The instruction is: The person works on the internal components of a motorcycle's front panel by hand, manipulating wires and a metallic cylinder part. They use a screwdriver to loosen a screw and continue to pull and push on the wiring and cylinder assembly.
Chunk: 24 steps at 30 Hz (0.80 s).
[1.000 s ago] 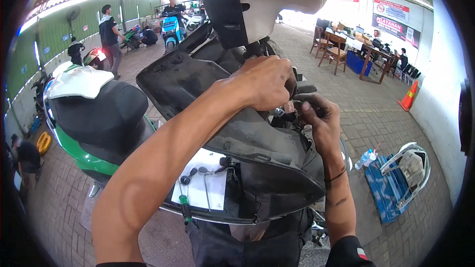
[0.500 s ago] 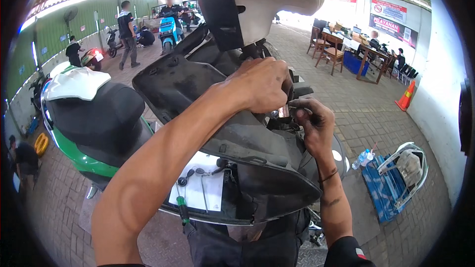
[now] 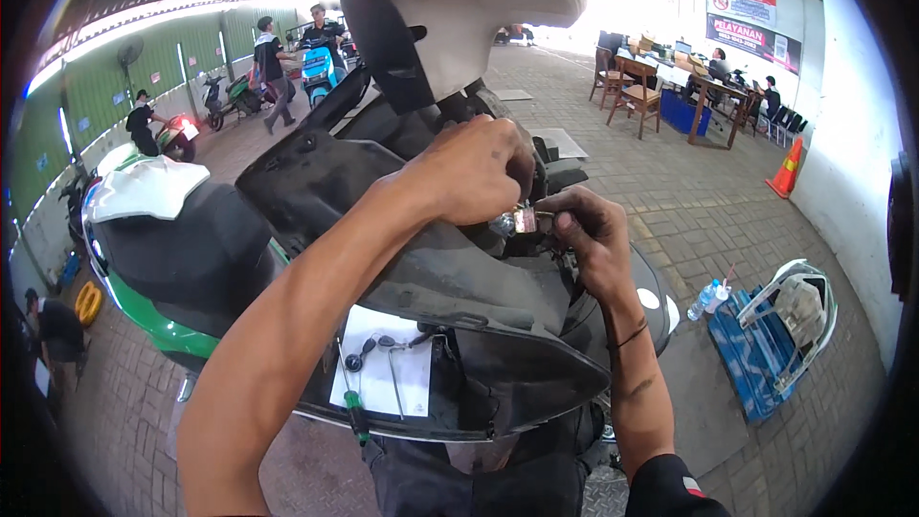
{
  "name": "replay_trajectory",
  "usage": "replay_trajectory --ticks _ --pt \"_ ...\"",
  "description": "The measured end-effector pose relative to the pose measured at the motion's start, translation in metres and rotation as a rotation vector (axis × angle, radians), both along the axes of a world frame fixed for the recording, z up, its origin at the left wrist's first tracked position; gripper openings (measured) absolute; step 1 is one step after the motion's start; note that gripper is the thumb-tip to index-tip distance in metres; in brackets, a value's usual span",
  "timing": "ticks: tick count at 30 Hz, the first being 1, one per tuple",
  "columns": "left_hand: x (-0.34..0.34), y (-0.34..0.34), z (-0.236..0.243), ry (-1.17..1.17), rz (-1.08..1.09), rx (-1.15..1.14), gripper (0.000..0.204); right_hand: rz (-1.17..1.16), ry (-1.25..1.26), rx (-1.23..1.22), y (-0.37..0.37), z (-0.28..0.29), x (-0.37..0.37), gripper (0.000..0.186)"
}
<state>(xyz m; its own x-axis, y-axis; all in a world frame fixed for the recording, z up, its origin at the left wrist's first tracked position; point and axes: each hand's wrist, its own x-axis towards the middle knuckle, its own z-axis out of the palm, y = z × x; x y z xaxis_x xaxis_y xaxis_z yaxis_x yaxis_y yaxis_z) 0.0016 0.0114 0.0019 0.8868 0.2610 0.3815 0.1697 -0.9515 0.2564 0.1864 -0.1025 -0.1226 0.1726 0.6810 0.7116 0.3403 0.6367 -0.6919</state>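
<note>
My left hand (image 3: 483, 168) is closed over the upper inside of a dark scooter body panel (image 3: 431, 273); its fingertips curl out of sight, so what they grip is hidden. Lower and to the right, my right hand (image 3: 595, 235) pinches thumb against fingers, and whatever is between them is too small to name. A small light-coloured part with a reddish patch (image 3: 525, 220) shows between the two hands. Above them stands a pale scooter front cover with a black strip (image 3: 479, 14). A green-handled screwdriver (image 3: 355, 414) and a metal hex key (image 3: 395, 383) lie on white paper (image 3: 414, 378).
To the left is a black scooter seat (image 3: 187, 239) bearing a white panel (image 3: 148, 187). On the right, a blue crate (image 3: 747, 354) and bottles (image 3: 706, 297) stand near an orange cone (image 3: 785, 169). Other people and scooters occupy the background.
The view has shifted slightly, and both hands keep to the same spot on the scooter. The small part between them shows more clearly. A person in the background has walked on.
</note>
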Motion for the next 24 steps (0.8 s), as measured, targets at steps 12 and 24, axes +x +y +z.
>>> replay_trajectory --ticks 12,24 --pt "-0.001 -0.001 0.002 0.068 -0.02 -0.025 0.034 0.272 0.121 -0.076 0.015 0.004 0.016 0.018" --pt "-0.002 -0.008 0.008 0.097 -0.003 -0.049 0.026 -0.119 -0.2 0.167 0.0 0.021 -0.008 0.038"
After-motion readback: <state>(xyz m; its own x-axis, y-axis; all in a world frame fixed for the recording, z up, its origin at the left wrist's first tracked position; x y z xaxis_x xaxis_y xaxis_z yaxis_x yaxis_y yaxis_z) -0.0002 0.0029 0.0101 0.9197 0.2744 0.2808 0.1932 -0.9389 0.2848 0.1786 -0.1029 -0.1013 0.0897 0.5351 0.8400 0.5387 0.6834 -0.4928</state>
